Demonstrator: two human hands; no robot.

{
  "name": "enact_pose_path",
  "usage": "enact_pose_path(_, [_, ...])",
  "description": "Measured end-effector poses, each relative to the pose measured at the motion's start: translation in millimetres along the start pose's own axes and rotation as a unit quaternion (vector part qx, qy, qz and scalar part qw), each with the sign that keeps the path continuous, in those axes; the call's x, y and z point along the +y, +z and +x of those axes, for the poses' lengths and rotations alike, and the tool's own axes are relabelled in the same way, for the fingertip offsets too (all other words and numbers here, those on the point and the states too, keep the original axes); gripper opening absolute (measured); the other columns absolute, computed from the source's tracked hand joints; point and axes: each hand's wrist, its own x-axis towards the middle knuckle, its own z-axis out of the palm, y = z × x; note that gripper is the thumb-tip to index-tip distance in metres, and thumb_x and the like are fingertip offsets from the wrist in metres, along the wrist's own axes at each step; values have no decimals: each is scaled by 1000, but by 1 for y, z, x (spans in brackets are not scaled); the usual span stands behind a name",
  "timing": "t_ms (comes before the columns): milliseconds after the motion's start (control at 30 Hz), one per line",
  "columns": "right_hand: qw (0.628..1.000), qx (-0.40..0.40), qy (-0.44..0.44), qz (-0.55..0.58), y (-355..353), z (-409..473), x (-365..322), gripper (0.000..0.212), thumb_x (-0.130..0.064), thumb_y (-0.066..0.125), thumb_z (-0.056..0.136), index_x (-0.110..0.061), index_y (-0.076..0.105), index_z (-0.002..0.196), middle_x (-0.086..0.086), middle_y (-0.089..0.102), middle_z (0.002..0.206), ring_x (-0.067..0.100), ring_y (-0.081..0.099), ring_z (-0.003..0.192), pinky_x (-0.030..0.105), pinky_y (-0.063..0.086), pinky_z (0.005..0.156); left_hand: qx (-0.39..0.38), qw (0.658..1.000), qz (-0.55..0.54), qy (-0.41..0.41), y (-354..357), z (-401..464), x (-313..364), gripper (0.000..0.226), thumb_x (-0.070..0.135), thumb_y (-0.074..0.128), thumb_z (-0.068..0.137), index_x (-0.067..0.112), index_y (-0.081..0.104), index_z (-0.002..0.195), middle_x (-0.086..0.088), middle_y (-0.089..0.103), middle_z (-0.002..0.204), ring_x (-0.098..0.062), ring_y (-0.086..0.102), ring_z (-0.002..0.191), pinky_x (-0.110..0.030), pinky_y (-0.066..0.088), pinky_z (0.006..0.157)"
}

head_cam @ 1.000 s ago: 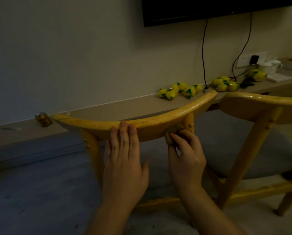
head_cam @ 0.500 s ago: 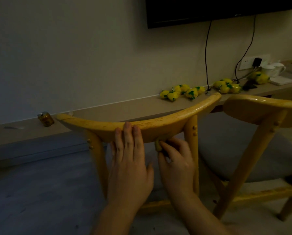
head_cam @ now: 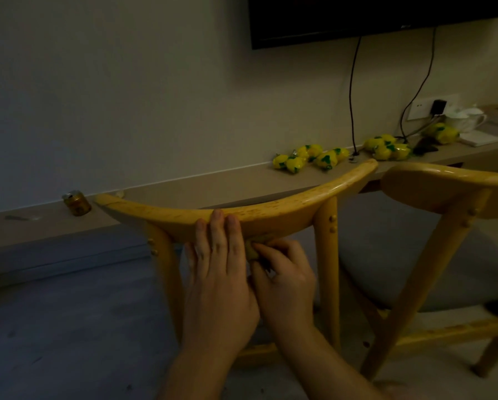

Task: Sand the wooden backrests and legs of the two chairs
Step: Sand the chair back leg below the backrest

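Observation:
The curved wooden backrest (head_cam: 285, 209) of the near chair spans the middle of the view on two slanted legs (head_cam: 327, 255). My left hand (head_cam: 218, 272) lies flat against the backrest's near face, fingertips reaching its top edge. Right beside it, my right hand (head_cam: 285, 278) pinches a small folded piece of sandpaper (head_cam: 253, 249) and presses it against the lower edge of the backrest. The second chair's backrest (head_cam: 450, 186) and grey seat cushion (head_cam: 415, 272) are at the right.
A long low shelf (head_cam: 213, 183) runs along the wall behind the chairs. On it are a small can (head_cam: 76, 202), several yellow-green packets (head_cam: 308, 158), a white kettle (head_cam: 467, 118) and cables down from a wall-mounted screen (head_cam: 380, 15). Grey floor lies at the left.
My right hand has slid the sandpaper leftward along the backrest's lower edge, from beside the right leg to next to my left hand. My left hand has stayed on the backrest.

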Motion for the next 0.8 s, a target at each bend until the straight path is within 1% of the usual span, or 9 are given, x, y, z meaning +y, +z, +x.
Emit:
enact_pose_path(100, [999, 21, 31, -3, -7, 4, 7, 27, 4, 82, 77, -6, 78, 101, 9, 66, 103, 16, 65, 92, 24, 55, 79, -21, 1000, 22, 2, -5, 0, -4, 118, 26, 76, 80, 9, -6, 162, -14, -3, 171, -32, -10, 156, -57, 9, 120])
enact_pose_path(233, [988, 104, 115, -20, -19, 12, 22, 25, -1, 81, 79, -8, 79, 103, 6, 66, 109, 16, 65, 99, 33, 58, 83, -24, 999, 23, 2, -8, -1, -3, 124, 26, 79, 75, 10, -8, 162, -10, -9, 170, -28, -24, 154, -58, 7, 119])
enact_pose_path(300, [989, 93, 110, -15, -17, 11, 16, 26, -1, 82, 79, -8, 79, 104, 6, 66, 109, 13, 63, 99, 21, 54, 85, -23, 1000, 18, -3, -7, -1, 0, 123, 24, 77, 77, 10, -10, 162, -11, -9, 170, -29, -26, 153, -58, 4, 119])
enact_pose_path(367, [997, 39, 58, -16, -13, 7, 6, 28, 3, 83, 77, -6, 79, 102, 8, 68, 105, 11, 63, 93, 9, 48, 84, -20, 1000, 15, -9, -5, -1, 1, 121, 22, 76, 79, 10, -12, 162, -12, -9, 171, -29, -25, 154, -57, 5, 119])
enact_pose_path(467, [1000, 4, 18, -15, -20, 10, 0, 28, 2, 84, 76, -8, 80, 102, 7, 71, 101, 11, 66, 89, 11, 49, 81, -21, 1000, 16, -7, -4, -1, -1, 123, 23, 78, 77, 10, -11, 162, -9, -13, 171, -30, -20, 155, -57, 11, 121])
enact_pose_path(567, [992, 105, 61, -22, -36, 24, 3, 28, 1, 84, 76, -9, 80, 103, 5, 71, 105, 3, 62, 94, 3, 44, 86, -27, 999, 17, 0, -6, -2, -2, 124, 22, 78, 71, 9, -5, 162, -11, -10, 169, -34, -7, 156, -62, 20, 120])
enact_pose_path(667, [983, 165, 76, -14, -40, 29, 1, 29, 3, 83, 77, -6, 79, 103, 4, 69, 106, 3, 62, 95, 3, 46, 86, -30, 999, 15, -12, -5, -1, 0, 124, 24, 78, 72, 9, -7, 162, -11, -13, 169, -30, -20, 154, -59, 13, 121])
enact_pose_path(733, [991, 126, 44, -13, -35, 24, -4, 30, 4, 83, 77, -7, 79, 104, 7, 69, 106, 12, 66, 93, 13, 52, 82, -30, 999, 13, -18, -4, 0, 2, 125, 26, 78, 75, 10, -9, 162, -9, -18, 169, -29, -25, 153, -57, 9, 121])
enact_pose_path(800, [999, 46, -14, -23, -30, 18, -9, 31, 3, 83, 76, -7, 79, 105, 7, 70, 106, 16, 68, 93, 18, 53, 82, -26, 999, 14, -22, -3, 0, 2, 124, 27, 79, 77, 11, -9, 162, -8, -21, 168, -29, -25, 154, -56, 8, 120])
